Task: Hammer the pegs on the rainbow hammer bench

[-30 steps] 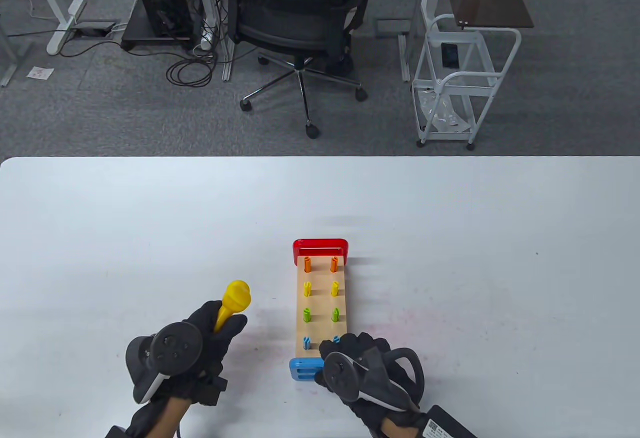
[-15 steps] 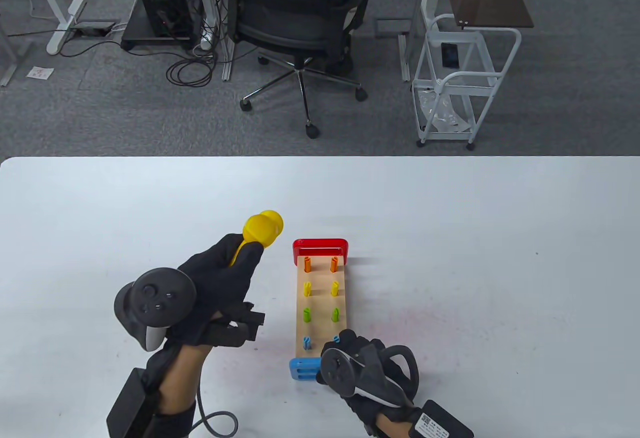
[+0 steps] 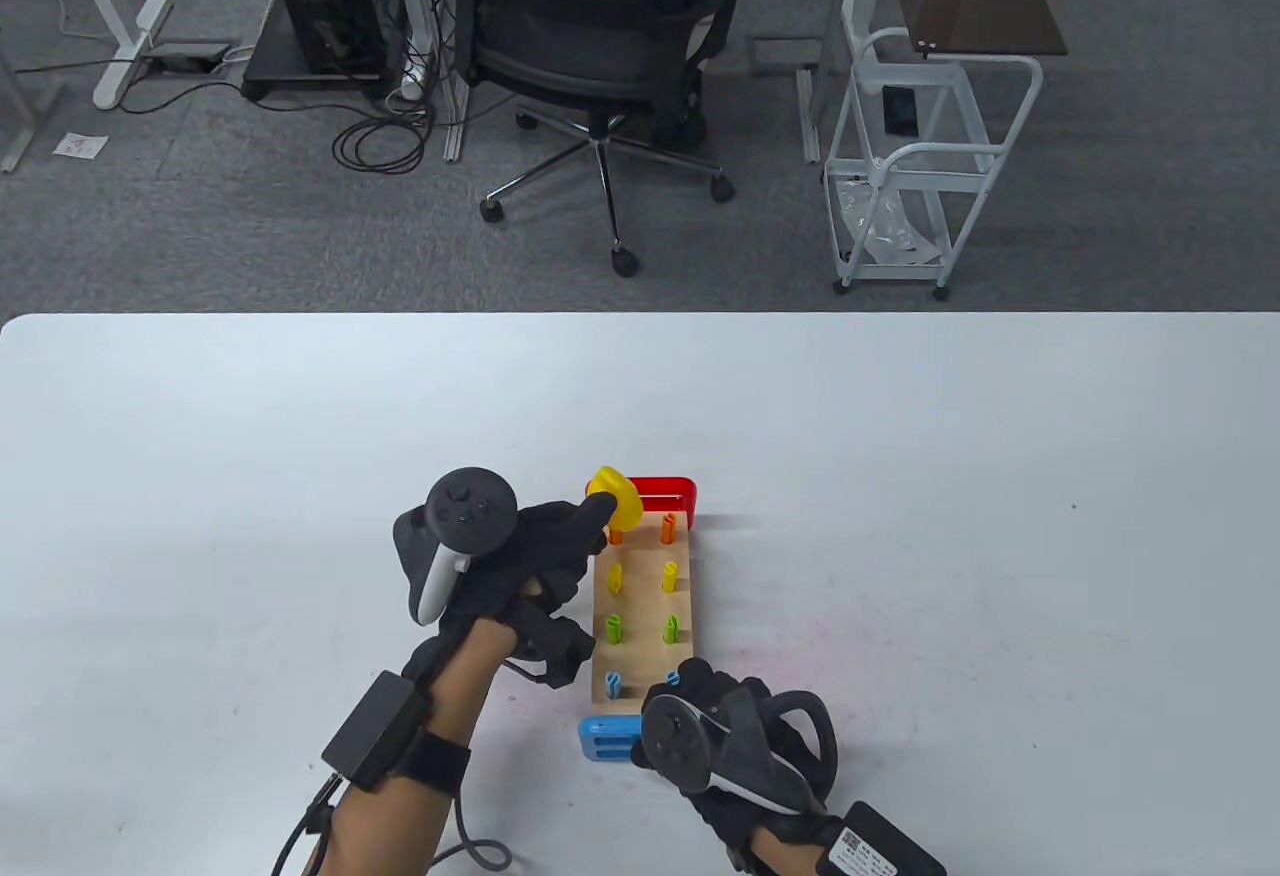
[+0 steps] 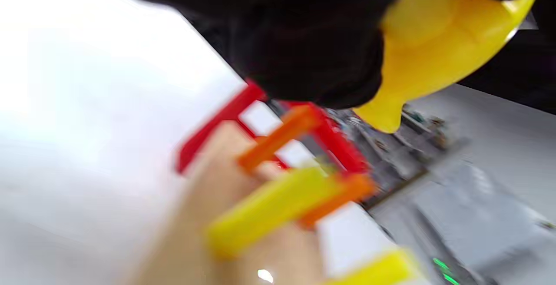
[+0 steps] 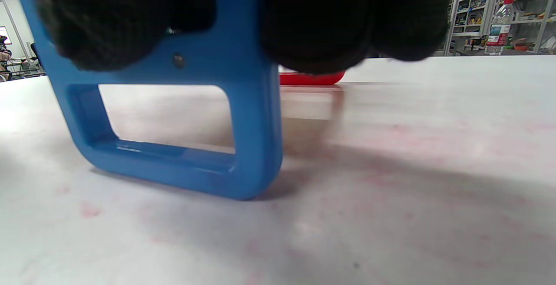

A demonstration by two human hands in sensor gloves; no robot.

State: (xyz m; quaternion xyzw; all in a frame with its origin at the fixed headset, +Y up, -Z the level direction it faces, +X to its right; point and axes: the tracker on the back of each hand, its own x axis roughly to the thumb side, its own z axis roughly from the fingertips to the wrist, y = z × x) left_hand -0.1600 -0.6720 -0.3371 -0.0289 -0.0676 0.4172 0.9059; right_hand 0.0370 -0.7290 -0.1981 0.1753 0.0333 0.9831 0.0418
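Observation:
The wooden hammer bench lies on the white table, its red end far and its blue end near. Pairs of orange, yellow, green and blue pegs stand in it. My left hand grips the yellow hammer, whose head is over the far-left orange peg. In the left wrist view the hammer hangs just above the orange peg. My right hand rests on the bench's near end, its fingers over the blue end.
The white table stretches wide to both sides of the bench. Beyond its far edge stand an office chair and a white trolley on the grey floor.
My left hand swung the hammer up and forward from the left of the bench, then right and down onto the far-left orange peg. My right hand stayed on the blue end.

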